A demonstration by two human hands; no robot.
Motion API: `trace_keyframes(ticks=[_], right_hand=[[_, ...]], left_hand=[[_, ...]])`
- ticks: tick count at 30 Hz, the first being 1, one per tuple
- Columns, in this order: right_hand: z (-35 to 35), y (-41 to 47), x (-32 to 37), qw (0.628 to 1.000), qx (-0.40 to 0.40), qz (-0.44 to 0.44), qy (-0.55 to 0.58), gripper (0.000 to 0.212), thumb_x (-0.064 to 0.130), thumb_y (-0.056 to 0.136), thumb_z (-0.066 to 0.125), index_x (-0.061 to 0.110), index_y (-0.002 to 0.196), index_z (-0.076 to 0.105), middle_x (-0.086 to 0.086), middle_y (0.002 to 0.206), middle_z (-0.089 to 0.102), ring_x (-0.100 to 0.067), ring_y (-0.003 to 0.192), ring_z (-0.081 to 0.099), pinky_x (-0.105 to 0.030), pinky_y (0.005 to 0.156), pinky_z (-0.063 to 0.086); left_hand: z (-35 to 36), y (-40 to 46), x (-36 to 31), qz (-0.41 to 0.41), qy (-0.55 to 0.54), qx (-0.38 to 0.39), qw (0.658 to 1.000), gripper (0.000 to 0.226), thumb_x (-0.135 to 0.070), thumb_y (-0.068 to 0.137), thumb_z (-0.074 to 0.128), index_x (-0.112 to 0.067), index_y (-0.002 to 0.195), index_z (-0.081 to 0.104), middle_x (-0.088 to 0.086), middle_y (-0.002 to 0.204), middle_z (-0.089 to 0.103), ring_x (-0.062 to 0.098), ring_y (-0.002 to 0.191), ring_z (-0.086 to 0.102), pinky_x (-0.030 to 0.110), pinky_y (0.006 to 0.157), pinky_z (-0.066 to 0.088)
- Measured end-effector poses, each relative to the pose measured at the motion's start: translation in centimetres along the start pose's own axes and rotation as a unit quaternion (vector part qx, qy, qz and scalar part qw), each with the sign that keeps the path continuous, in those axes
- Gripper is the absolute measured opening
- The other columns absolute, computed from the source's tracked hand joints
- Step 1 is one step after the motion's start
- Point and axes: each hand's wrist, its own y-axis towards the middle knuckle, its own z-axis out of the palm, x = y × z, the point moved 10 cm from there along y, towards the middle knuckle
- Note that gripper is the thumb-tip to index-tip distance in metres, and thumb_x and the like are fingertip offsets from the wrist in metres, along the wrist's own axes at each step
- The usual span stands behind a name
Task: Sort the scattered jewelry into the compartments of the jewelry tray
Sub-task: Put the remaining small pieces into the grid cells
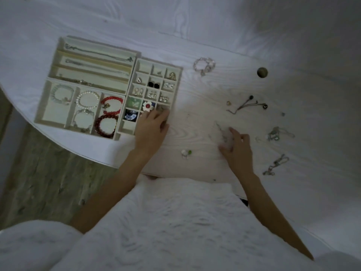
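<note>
Right now the left hand (151,127) rests on the near right corner of the jewelry tray (42,106), fingers bent over a small square box; what it holds, I cannot tell. Well to the right of the tray, the right hand (237,148) lies on the white table (195,122) with fingers spread loose, touching a thin silver chain (220,130). Past that hand, farther from the tray, more chains (276,165) lie scattered.
</note>
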Motion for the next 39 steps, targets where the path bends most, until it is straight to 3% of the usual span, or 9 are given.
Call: trace_keyframes(ticks=[3, 7, 14, 17, 21, 26, 33, 39], right_hand=[[0.6, 0.2, 2.4, 0.995, -0.024, -0.093, 0.027, 0.037, 0.011, 0.088, 0.061, 0.008, 0.124, 0.055, -0.014, 0.109, 0.049, -0.014, 0.077, 0.047, -0.028, 0.071, 0.044], [0.3, 1.0, 1.5, 0.991, -0.054, -0.111, 0.056, 0.022, 0.011, 0.089, 0.059, 0.006, 0.111, 0.061, -0.011, 0.103, 0.055, -0.016, 0.077, 0.054, -0.025, 0.071, 0.043], [-1.4, 1.5, 0.3, 0.987, -0.094, -0.128, -0.010, 0.022, 0.015, 0.086, 0.061, 0.008, 0.107, 0.062, -0.013, 0.108, 0.054, -0.026, 0.089, 0.056, -0.031, 0.066, 0.045], [-2.1, 0.9, 2.2, 0.963, -0.127, -0.230, -0.062, 0.022, 0.009, 0.080, 0.059, 0.009, 0.101, 0.066, -0.012, 0.100, 0.057, -0.028, 0.087, 0.051, -0.033, 0.072, 0.043], [0.1, 0.5, 5.5, 0.944, -0.049, -0.322, -0.054, 0.022, 0.009, 0.079, 0.061, 0.007, 0.100, 0.069, -0.010, 0.094, 0.066, -0.028, 0.088, 0.054, -0.035, 0.075, 0.046], [2.1, 2.0, 6.4, 0.957, 0.003, -0.283, -0.060, 0.013, 0.008, 0.083, 0.066, 0.001, 0.094, 0.070, -0.017, 0.091, 0.067, -0.031, 0.094, 0.057, -0.039, 0.072, 0.051], [2.1, 1.7, 7.3, 0.947, -0.029, -0.290, -0.131, 0.006, -0.003, 0.081, 0.062, -0.001, 0.083, 0.067, -0.017, 0.079, 0.064, -0.032, 0.084, 0.058, -0.035, 0.057, 0.049], [1.7, 1.8, 6.7, 0.946, -0.032, -0.293, -0.135, 0.016, -0.009, 0.071, 0.065, 0.001, 0.083, 0.066, -0.015, 0.071, 0.062, -0.031, 0.074, 0.058, -0.028, 0.053, 0.042]], left_hand=[[0.3, -0.2, 0.4, -0.020, -0.005, 0.005, 1.000, 0.037, -0.016, 0.081, 0.071, -0.013, 0.118, 0.067, 0.009, 0.100, 0.068, 0.035, 0.087, 0.055, 0.039, 0.077, 0.044], [0.6, -0.4, 0.3, -0.049, -0.015, -0.001, 0.999, 0.036, -0.012, 0.082, 0.070, -0.014, 0.118, 0.067, 0.011, 0.103, 0.068, 0.036, 0.089, 0.056, 0.040, 0.080, 0.044], [0.0, -0.7, -0.5, -0.061, 0.000, -0.012, 0.998, 0.034, -0.008, 0.085, 0.066, -0.014, 0.118, 0.067, 0.013, 0.101, 0.068, 0.037, 0.087, 0.055, 0.040, 0.078, 0.043], [0.0, -0.8, -0.5, -0.075, 0.006, -0.013, 0.997, 0.034, -0.009, 0.087, 0.062, -0.016, 0.120, 0.066, 0.012, 0.103, 0.067, 0.036, 0.091, 0.053, 0.038, 0.079, 0.041], [0.2, -1.0, -0.3, -0.093, 0.015, -0.022, 0.995, 0.034, -0.010, 0.088, 0.061, -0.017, 0.121, 0.066, 0.013, 0.103, 0.066, 0.037, 0.092, 0.053, 0.038, 0.079, 0.040], [0.4, -1.2, -0.3, -0.100, 0.017, -0.038, 0.994, 0.034, -0.008, 0.086, 0.060, -0.017, 0.118, 0.068, 0.014, 0.100, 0.068, 0.038, 0.088, 0.054, 0.039, 0.075, 0.043], [0.1, -1.2, 0.0, -0.094, 0.028, -0.052, 0.994, 0.032, -0.009, 0.085, 0.060, -0.018, 0.114, 0.070, 0.013, 0.092, 0.068, 0.039, 0.079, 0.055, 0.042, 0.071, 0.047], [0.2, -1.1, 0.1, -0.096, 0.030, -0.042, 0.994, 0.033, -0.010, 0.087, 0.059, -0.020, 0.116, 0.069, 0.010, 0.099, 0.068, 0.037, 0.083, 0.056, 0.041, 0.074, 0.046]])
